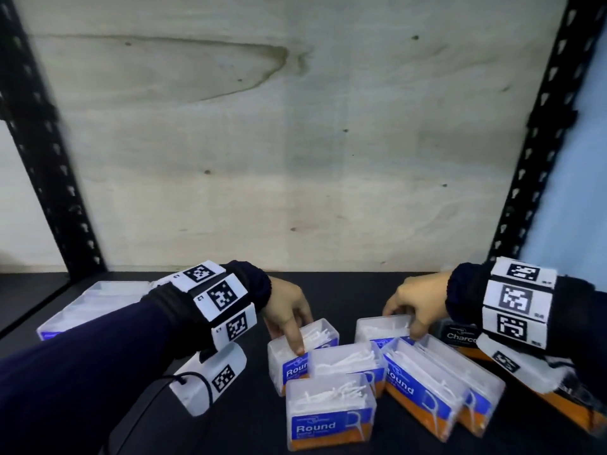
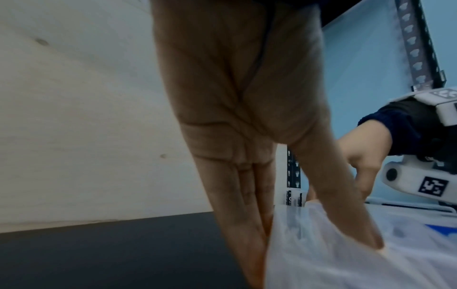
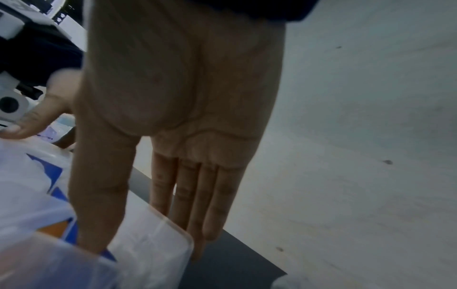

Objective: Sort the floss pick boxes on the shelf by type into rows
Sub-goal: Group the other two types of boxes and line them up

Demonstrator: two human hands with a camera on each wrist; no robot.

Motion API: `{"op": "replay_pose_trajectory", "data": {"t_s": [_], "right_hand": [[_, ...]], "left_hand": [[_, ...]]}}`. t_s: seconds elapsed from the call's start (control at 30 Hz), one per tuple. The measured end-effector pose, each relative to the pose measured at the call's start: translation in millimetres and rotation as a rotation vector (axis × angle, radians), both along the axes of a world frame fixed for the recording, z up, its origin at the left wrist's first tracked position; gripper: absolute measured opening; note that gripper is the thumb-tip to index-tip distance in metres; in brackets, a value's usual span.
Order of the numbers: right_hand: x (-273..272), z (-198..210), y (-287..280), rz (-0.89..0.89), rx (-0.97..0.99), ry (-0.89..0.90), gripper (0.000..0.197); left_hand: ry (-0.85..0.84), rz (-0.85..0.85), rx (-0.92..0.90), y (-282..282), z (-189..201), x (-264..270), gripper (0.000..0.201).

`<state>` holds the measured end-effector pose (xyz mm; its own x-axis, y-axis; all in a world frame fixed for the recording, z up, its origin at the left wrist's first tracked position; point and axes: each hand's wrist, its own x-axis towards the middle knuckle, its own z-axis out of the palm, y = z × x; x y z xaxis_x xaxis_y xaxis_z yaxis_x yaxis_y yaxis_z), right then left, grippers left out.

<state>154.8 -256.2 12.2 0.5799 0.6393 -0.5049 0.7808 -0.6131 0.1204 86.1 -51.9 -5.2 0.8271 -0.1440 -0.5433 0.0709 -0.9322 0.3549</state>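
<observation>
Several clear floss pick boxes with blue "Round" labels lie clustered on the black shelf (image 1: 230,431). My left hand (image 1: 289,326) pinches the rear left Round box (image 1: 315,336), thumb on its top and fingers (image 2: 237,215) down its far side. My right hand (image 1: 405,318) pinches the rear right Round box (image 1: 377,328), with the thumb on its near edge and the fingers (image 3: 197,195) behind it. That same box (image 3: 148,244) shows in the right wrist view. A black-labelled Charcoal box (image 1: 460,336) lies partly hidden under my right wrist.
More Round boxes (image 1: 423,385) lie askew in front of both hands. A stack of clear boxes (image 1: 98,300) sits at the back left. Black perforated uprights (image 1: 49,152) flank the shelf, with a pale plywood back wall (image 1: 295,142) behind.
</observation>
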Motion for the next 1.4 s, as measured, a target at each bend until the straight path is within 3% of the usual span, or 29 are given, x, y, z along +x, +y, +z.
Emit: {"op": "replay_pose_trajectory", "data": {"t_s": [0.23,0.43,0.97,1.1,1.23,1.3,1.4], "right_hand": [[17,5,19,-0.034,-0.004,-0.032,0.044],[35,8,48,-0.013,0.039,-0.091,0.048],[57,-3,80,0.027,0.117,-0.074,0.045],[53,-2,77,0.02,0.105,-0.103,0.055],[35,16,56,0.037,0.14,-0.157,0.082],[19,27,34,0.039,0.175,-0.16,0.076],[-3,29,-6,-0.023,0.143,-0.085,0.064]], "left_hand": [[-0.148,-0.184,0.438,-1,12,16,0.051],[-0.182,-0.22,0.579,17,14,44,0.052],[-0.196,-0.218,0.447,40,8,60,0.049],[-0.176,-0.174,0.443,37,11,56,0.051],[-0.214,-0.164,0.505,25,23,45,0.063],[-0.281,-0.19,0.507,14,31,34,0.064],[-0.274,-0.24,0.363,-11,36,17,0.054]]}}
